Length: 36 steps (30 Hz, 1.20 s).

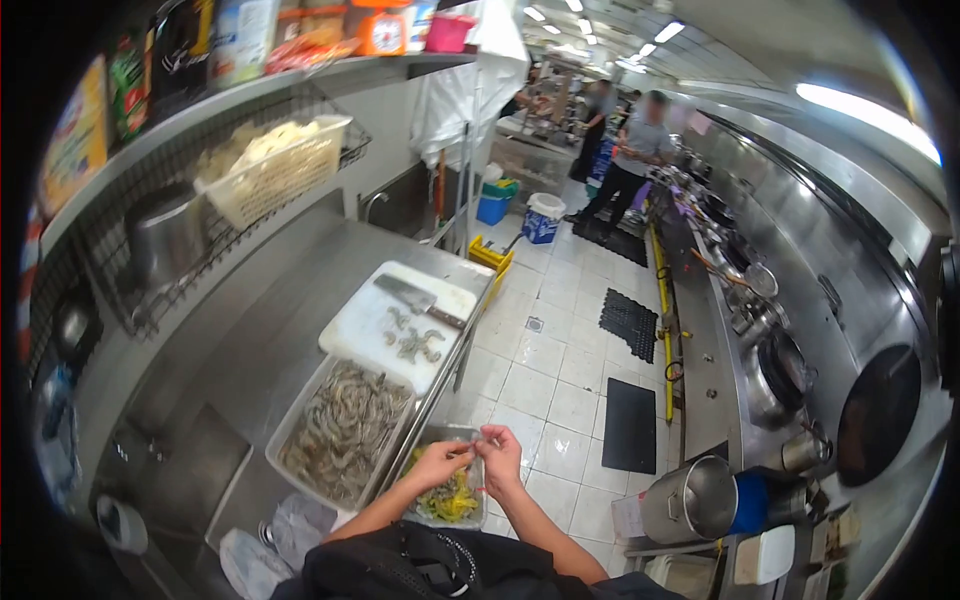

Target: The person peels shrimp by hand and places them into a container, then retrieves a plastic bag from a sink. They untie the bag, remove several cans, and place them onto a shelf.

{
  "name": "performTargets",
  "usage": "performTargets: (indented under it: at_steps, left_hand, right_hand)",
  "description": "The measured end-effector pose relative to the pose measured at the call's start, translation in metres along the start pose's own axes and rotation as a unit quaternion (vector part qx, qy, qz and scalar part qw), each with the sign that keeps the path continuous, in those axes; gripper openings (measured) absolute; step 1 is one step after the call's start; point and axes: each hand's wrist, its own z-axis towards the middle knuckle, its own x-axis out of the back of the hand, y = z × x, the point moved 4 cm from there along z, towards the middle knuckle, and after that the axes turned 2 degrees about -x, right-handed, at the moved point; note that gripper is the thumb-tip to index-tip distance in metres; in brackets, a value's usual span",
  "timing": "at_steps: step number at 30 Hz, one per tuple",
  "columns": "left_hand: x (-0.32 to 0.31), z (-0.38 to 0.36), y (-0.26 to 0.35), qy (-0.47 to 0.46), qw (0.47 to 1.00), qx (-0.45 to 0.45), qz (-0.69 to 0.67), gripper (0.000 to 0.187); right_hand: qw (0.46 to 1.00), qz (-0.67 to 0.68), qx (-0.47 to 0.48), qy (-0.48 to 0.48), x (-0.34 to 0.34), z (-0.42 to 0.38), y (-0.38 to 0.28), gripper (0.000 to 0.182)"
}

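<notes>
My left hand (442,463) and my right hand (500,457) meet with pinched fingers, closed on a small shrimp mostly hidden by the fingertips. Beneath them stands a clear-lined bin (478,515) holding shells and yellow scraps. To the left, a white tub (283,462) is filled with grey raw shrimps (345,430). Beyond the tub, a white cutting board (345,325) lies on the steel counter. On the board rest a cleaver (405,294) with a dark handle and a small group of shrimps (415,338).
A shelf (230,95) with packages hangs above the steel counter (250,320). On the right runs a cooking line with woks (780,370) and a large pot (690,500). Black mats (630,425) lie on the tiled floor. Two people (640,150) stand farther back.
</notes>
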Motion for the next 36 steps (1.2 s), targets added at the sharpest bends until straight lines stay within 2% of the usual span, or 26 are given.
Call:
performTargets:
  at_steps: [1, 3, 6, 10, 12, 17, 20, 22, 24, 26, 28, 29, 30, 31, 32, 33, 34, 35, 36]
  left_hand:
    - [-0.005, 0.002, -0.006, 0.019, 0.999, -0.037, -0.01, 0.036]
    - [-0.006, 0.006, -0.014, 0.06, 0.997, -0.051, 0.012, 0.025]
    - [-0.004, 0.009, -0.029, 0.12, 0.989, -0.084, -0.006, 0.025]
    - [-0.002, -0.008, -0.02, 0.095, 0.994, -0.058, 0.007, 0.036]
    - [-0.005, -0.004, -0.021, 0.08, 0.995, -0.006, 0.051, 0.03]
    - [-0.004, -0.005, -0.015, 0.081, 0.995, -0.034, 0.05, 0.029]
    - [0.002, -0.011, -0.021, 0.105, 0.987, 0.005, 0.119, 0.031]
    - [0.013, -0.009, -0.041, 0.106, 0.929, -0.018, 0.355, 0.03]
    - [0.018, -0.005, -0.07, 0.084, 0.936, 0.019, 0.341, 0.035]
    - [0.025, -0.001, -0.066, 0.109, 0.942, 0.047, 0.313, 0.046]
    - [0.041, -0.003, -0.067, 0.191, 0.937, -0.024, 0.293, 0.037]
    - [0.06, -0.015, -0.034, 0.188, 0.944, 0.004, 0.272, 0.029]
    - [0.076, -0.026, -0.018, 0.235, 0.932, -0.018, 0.277, 0.023]
    - [0.096, -0.039, -0.01, 0.302, 0.909, -0.085, 0.275, 0.021]
    - [0.12, -0.053, -0.002, 0.344, 0.89, -0.11, 0.279, 0.019]
    - [0.144, -0.064, -0.008, 0.379, 0.888, -0.06, 0.255, 0.018]
    - [0.17, -0.082, -0.012, 0.431, 0.858, -0.043, 0.275, 0.018]
    - [0.194, -0.1, -0.016, 0.476, 0.828, -0.028, 0.295, 0.018]
    - [0.216, -0.113, -0.028, 0.484, 0.798, 0.007, 0.359, 0.019]
  right_hand:
    - [1.0, -0.012, 0.007, -0.008, -0.005, -0.002, 0.0, 0.027]
    - [1.0, 0.0, -0.002, -0.018, -0.018, -0.005, 0.006, 0.027]
    - [0.999, 0.041, -0.025, -0.024, -0.029, -0.01, 0.008, 0.027]
    - [0.99, 0.107, -0.08, -0.033, -0.043, -0.018, -0.014, 0.024]
    - [0.991, 0.108, -0.078, -0.02, -0.031, -0.015, -0.008, 0.023]
    - [0.992, 0.12, -0.027, 0.019, -0.024, 0.003, -0.017, 0.023]
    - [0.992, 0.122, -0.017, 0.025, -0.018, 0.011, -0.033, 0.022]
    - [0.996, 0.089, -0.019, 0.018, -0.01, 0.012, -0.039, 0.025]
    - [0.997, 0.05, -0.052, 0.021, 0.006, 0.015, -0.021, 0.033]
    - [0.993, 0.019, -0.114, 0.007, 0.032, 0.023, 0.026, 0.038]
    - [0.948, 0.13, -0.275, 0.09, 0.081, 0.013, 0.095, 0.031]
    - [0.925, 0.131, -0.337, 0.114, 0.113, 0.0, 0.131, 0.027]
    - [0.901, 0.135, -0.389, 0.134, 0.138, -0.004, 0.164, 0.024]
    - [0.882, 0.106, -0.426, 0.168, 0.158, -0.008, 0.187, 0.016]
    - [0.88, 0.098, -0.435, 0.164, 0.148, -0.012, 0.181, 0.016]
    - [0.879, 0.082, -0.431, 0.19, 0.129, -0.014, 0.166, 0.013]
    - [0.877, 0.07, -0.424, 0.216, 0.11, -0.014, 0.161, 0.01]
    - [0.933, 0.019, -0.344, 0.107, 0.097, 0.01, 0.164, 0.012]
    - [0.967, -0.032, -0.253, 0.0, 0.086, 0.036, 0.165, 0.013]
